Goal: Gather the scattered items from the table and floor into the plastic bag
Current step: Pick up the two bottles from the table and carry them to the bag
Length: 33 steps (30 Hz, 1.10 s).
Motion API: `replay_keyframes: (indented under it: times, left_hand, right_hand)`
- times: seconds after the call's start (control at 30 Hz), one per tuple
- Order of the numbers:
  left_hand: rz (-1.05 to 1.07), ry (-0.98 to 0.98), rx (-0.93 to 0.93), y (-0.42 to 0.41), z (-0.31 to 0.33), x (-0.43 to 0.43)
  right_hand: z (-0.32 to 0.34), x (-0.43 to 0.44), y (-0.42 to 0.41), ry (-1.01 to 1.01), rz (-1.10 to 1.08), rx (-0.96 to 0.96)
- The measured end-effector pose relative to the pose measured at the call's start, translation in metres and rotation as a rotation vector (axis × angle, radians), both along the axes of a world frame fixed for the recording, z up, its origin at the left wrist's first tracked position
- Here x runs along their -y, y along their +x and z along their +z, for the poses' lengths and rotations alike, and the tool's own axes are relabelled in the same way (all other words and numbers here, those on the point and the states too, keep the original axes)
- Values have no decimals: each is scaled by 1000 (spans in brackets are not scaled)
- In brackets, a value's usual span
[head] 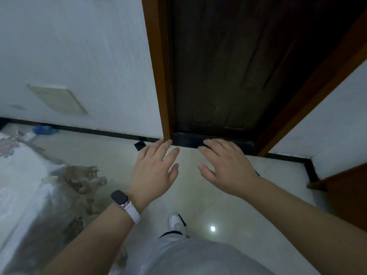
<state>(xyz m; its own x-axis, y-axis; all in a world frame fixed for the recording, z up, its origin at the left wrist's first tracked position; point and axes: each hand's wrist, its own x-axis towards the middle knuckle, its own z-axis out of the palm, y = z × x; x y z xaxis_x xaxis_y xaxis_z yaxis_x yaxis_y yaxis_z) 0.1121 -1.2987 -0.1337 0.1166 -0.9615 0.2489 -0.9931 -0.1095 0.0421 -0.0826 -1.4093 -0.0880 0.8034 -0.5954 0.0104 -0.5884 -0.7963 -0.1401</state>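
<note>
Head view: a black flat piece [140, 146] lies on the floor tiles [198, 195] just left of the door frame [158, 76] at its foot, one corner pointing toward the person; its long axis is too unclear to call. Further left of the frame, against the wall's foot, sits a blurred blue crumpled thing [44, 129]. Before the frame, the left hand [154, 171] and the right hand [226, 165] hover palm down, fingers straight and spread, holding nothing. Far left of the frame stands a plastic-covered table [19, 175].

The floor tiles [218, 195] are glossy and smooth. The door [218, 66] is dark, matt, grained wood in a lighter wooden frame [158, 76]. The wall [79, 46] looks matt and faintly textured. A shiny clear plastic sheet [59, 195] covers patterned cloth [12, 143].
</note>
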Motion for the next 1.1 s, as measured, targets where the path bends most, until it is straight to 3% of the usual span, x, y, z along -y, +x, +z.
replay_keyframes:
  times: [0.17, 0.6, 1.1]
  left_hand:
    - [38, -68, 4, 64, 21, 49]
    - [243, -141, 44, 199, 12, 118]
    - [806, -9, 139, 346, 42, 163]
  right_hand:
    - [9, 57, 71, -109, 114, 75]
    - [-9, 171, 238, -109, 357, 130]
    - [-14, 284, 485, -4, 829, 327]
